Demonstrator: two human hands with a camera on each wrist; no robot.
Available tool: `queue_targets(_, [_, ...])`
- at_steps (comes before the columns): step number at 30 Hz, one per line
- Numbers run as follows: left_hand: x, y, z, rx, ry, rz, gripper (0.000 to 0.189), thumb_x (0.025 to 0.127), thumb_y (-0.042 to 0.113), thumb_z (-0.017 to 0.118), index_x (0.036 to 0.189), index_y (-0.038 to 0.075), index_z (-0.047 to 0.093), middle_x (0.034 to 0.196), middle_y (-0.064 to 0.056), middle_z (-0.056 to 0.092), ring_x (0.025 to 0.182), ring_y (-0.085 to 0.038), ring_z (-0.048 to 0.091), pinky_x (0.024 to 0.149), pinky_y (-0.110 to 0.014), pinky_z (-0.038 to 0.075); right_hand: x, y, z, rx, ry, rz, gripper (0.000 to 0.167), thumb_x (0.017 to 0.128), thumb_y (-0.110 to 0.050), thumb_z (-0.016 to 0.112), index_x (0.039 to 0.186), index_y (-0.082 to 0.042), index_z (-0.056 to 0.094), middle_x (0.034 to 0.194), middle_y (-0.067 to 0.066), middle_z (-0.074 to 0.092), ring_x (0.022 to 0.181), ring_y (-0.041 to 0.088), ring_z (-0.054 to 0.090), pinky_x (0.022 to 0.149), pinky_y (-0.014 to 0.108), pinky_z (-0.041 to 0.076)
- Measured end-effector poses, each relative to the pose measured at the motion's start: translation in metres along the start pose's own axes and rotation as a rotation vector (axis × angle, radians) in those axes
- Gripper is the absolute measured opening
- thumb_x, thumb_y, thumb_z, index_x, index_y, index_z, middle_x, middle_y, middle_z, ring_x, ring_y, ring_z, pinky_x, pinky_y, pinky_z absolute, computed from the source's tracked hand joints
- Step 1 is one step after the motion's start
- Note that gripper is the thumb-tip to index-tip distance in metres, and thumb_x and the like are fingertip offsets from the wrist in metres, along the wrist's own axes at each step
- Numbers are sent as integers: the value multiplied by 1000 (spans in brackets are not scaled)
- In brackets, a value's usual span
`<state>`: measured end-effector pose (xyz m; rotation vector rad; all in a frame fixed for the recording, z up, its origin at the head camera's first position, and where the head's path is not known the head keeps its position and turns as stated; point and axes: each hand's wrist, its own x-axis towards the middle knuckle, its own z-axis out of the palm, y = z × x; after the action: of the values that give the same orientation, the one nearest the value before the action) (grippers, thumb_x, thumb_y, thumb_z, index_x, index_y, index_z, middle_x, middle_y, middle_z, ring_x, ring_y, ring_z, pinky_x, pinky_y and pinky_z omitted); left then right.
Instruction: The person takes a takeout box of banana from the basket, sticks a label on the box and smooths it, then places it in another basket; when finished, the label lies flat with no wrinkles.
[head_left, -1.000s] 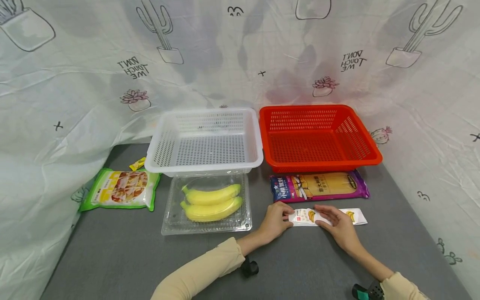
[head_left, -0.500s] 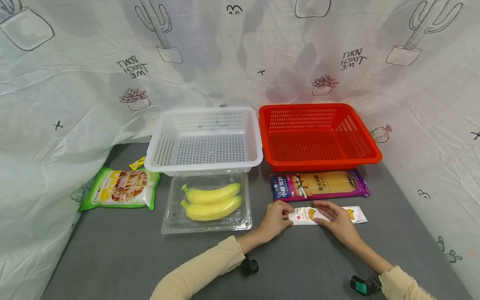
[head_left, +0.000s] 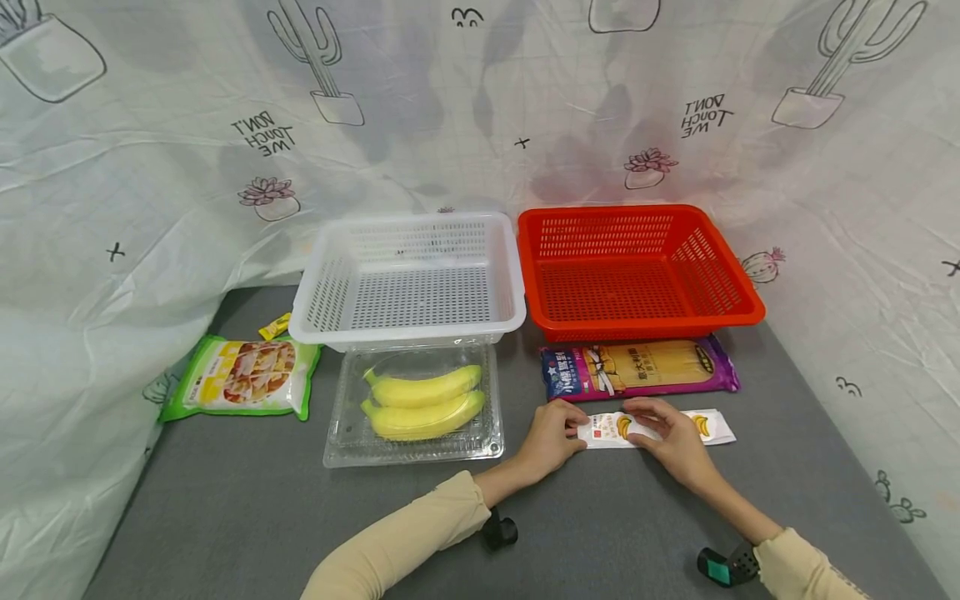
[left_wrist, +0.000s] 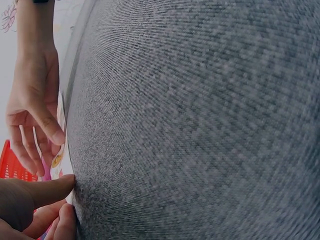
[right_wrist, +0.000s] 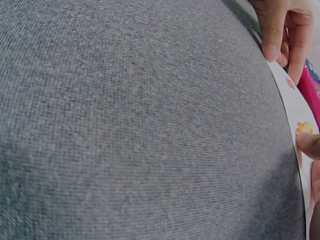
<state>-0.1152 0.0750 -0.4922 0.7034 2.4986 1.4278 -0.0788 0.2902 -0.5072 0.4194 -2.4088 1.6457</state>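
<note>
A long, flat white packet (head_left: 603,429) with banana pictures lies on the grey table. My left hand (head_left: 551,437) pinches its left end between thumb and fingers. Over the packet's middle is my right hand (head_left: 675,442), thumb on the printed face and fingers loosely bent toward the far edge. The right wrist view shows the right thumb (right_wrist: 308,144) resting on the packet beside a banana picture. In the left wrist view, a gap shows between the right hand's thumb (left_wrist: 57,136) and its fingers. Part of the packet is hidden under the right hand.
Just behind the packet lies a purple bag of spaghetti (head_left: 652,369), in front of a red basket (head_left: 645,327). Left of it stands a white basket (head_left: 412,336). A clear plastic box (head_left: 337,442) holds two bananas (head_left: 423,417). Farther left are a green food bag (head_left: 247,379) and a small yellow packet (head_left: 275,327).
The right hand has shifted slightly up and left over the packet, its index finger reaching a little farther past the far edge. The left hand keeps its place at the packet's left end.
</note>
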Motion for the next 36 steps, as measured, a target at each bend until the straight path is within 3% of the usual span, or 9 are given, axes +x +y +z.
queue_targets(7, [1,-1,1,-11,-1,0,24,72,-8,79,95,-4,73,97,-9,64,91,-15,64,73,-10,50,1,-3,3,-40,19,-27,45,64,26,72,106,10,64,111,25,57,108,-3,52,86,14,48])
queue_targets(21, [0,-3,1,4,-8,8,24,71,-8,79,95,-3,73,96,-8,64,92,-14,62,71,-10,49,-4,-6,5,-59,52,62,41,68,23,73,105,9,64,108,22,56,102,-3,52,82,12,49])
queue_targets(25, [-1,-4,4,4,-8,10,24,71,-8,79,94,-3,73,96,-8,64,92,-14,62,71,-9,49,-6,-12,5,-86,62,114,41,68,21,74,106,8,65,109,21,58,97,2,57,79,13,51])
queue_targets(32, [0,-3,4,-2,-6,19,24,71,-9,78,94,-4,73,95,-9,64,91,-15,62,71,-10,49,-6,-25,4,-244,84,265,35,72,12,76,106,5,67,106,18,62,91,13,61,74,12,51])
queue_targets(36, [0,-3,1,-4,-2,12,24,72,-9,77,95,-4,73,96,-9,64,91,-15,63,72,-10,49,-6,-33,3,-193,68,351,30,78,9,73,106,7,66,105,22,64,87,8,62,70,13,51])
